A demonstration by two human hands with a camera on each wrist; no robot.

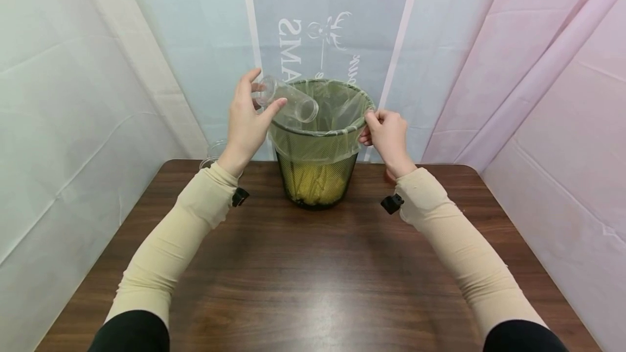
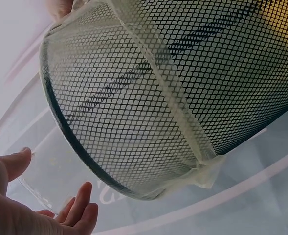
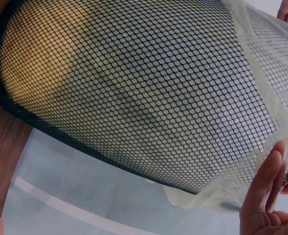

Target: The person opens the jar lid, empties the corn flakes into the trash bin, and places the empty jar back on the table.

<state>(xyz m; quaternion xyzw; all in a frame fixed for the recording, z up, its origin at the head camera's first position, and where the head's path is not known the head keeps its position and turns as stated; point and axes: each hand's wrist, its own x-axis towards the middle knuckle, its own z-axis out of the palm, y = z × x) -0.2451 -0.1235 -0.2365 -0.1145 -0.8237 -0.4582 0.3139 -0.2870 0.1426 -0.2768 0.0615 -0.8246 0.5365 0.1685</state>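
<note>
A black mesh wastebasket stands upright at the table's far edge. Its thin, pale yellow-green bin liner is folded over the rim. Something yellow shows through the mesh at the bottom. My left hand holds a clear plastic jar between thumb and fingers, tilted with its lower end over the opening. The jar looks empty. On the right side, my right hand pinches the rim and liner between thumb and fingers. In the right wrist view, its fingertips lie against the liner.
Behind my left wrist stand clear plastic containers, partly hidden. A small red object peeks out behind my right wrist. The brown wooden table is enclosed by hanging curtains at the back and sides.
</note>
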